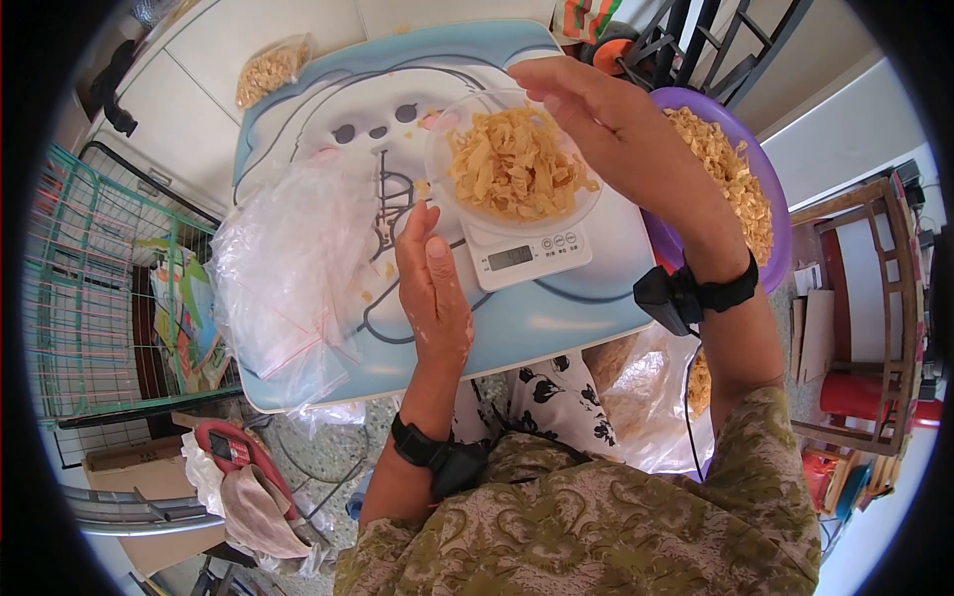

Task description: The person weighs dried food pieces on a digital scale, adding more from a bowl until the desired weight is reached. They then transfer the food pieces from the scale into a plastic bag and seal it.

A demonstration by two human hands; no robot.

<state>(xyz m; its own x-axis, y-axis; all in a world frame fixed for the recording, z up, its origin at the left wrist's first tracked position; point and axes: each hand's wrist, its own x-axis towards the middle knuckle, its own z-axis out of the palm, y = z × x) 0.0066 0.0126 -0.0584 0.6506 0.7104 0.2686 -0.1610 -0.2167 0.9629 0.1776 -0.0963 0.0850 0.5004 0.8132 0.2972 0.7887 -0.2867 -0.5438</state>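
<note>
A clear round bowl (438, 169) full of yellowish dried flakes (517, 164) rests on a white digital scale (532, 260). Beside the bowl's lower left, my left hand (434, 283) is upright with its fingers extended and nothing in it. My right hand (606, 124) reaches over the bowl's upper right edge, fingers stretched out, holding nothing. A heap of clear plastic bags (288, 253) lies on the table left of my left hand. Digits on the scale's display are too small to read surely.
The blue table (397, 370) has a cartoon print and scattered crumbs. A filled bag (270, 74) sits at its back left corner. A purple basin (778, 199) of flakes stands at the right. A green wire cage (99, 298) is at the left.
</note>
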